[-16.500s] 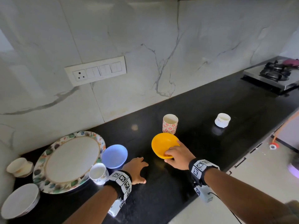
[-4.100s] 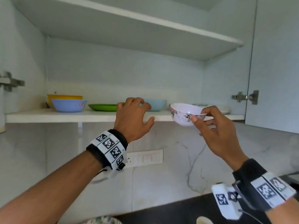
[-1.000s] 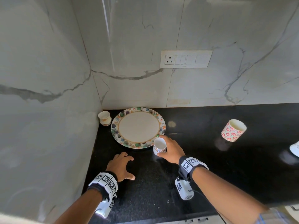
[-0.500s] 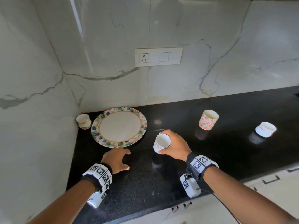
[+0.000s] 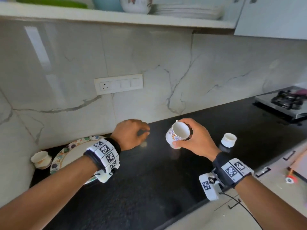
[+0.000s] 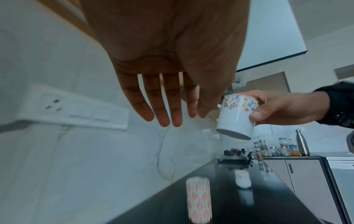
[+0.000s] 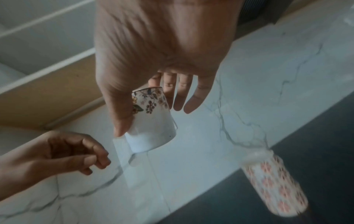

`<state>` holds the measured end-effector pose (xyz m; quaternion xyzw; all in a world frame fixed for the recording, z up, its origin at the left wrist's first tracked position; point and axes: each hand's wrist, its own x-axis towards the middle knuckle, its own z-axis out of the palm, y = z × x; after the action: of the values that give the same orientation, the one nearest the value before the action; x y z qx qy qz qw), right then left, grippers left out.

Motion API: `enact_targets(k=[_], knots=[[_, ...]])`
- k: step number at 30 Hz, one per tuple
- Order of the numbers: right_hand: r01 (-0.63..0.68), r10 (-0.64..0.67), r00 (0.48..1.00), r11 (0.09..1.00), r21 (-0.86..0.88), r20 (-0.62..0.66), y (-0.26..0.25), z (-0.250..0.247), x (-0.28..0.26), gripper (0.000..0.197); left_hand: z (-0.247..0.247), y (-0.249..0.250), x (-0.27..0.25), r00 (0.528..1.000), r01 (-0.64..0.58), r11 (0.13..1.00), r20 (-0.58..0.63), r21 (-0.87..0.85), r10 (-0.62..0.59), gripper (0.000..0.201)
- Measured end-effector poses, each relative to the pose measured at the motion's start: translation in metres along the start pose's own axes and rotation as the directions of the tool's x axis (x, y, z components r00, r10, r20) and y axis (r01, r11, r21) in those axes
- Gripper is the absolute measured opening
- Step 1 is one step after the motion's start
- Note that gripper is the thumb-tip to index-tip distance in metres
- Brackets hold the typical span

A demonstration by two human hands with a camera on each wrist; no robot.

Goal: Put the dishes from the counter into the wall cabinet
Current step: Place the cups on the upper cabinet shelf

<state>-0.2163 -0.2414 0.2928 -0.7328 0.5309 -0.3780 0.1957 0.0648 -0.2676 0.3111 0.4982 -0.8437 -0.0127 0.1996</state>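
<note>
Gripping the floral cup (image 5: 177, 134) aloft, right hand (image 5: 196, 141) — left hand (image 5: 131, 133) hovers empty.

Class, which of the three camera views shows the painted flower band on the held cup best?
The left wrist view: the floral cup shows its side unobstructed, band sharp. In the right wrist view the right hand partly covers it. The head view mostly looks into its mouth.

A black band (image 5: 223, 170) faced with white plates of black square-pattern markers is worn just behind each grip. A white camera block (image 5: 208, 185) with one such marker hangs under the right wrist, trailing a thin black cable (image 5: 245, 209). The forearms are left bare.
</note>
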Motion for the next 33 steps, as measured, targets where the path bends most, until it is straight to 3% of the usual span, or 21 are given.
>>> enact_targets(k=[7,15,21,25,33], knots=[[0.183,-0.203,0.961,0.976,-0.120,-0.190,-0.005,-0.114,0.029,0.077,-0.081,0.093,0.110,0.945,-0.194,0.974,-0.242,0.120,0.219,0.027],[0.380,-0.419,0.843,0.908,-0.176,-0.339,-0.034,-0.223,0.069,0.076,-0.174,0.155,0.206,0.842,-0.210,0.932,-0.430,0.294,0.325,0.031],[0.507,-0.508,0.720,0.850,-0.142,-0.473,-0.076,-0.287,0.113,0.072,-0.253,0.177,0.253,0.813,-0.096,0.908,-0.494,0.408,0.308,0.038],[0.560,-0.475,0.652,0.827,-0.047,-0.591,-0.103,-0.315,0.148,0.069,-0.301,0.181,0.275,0.780,0.009,0.876,-0.551,0.481,0.295,0.033],[0.650,-0.404,0.562,0.755,0.083,-0.722,-0.157,-0.363,0.238,0.059,-0.390,0.169,0.319,0.595,0.186,0.831,-0.733,0.524,0.329,0.043]])
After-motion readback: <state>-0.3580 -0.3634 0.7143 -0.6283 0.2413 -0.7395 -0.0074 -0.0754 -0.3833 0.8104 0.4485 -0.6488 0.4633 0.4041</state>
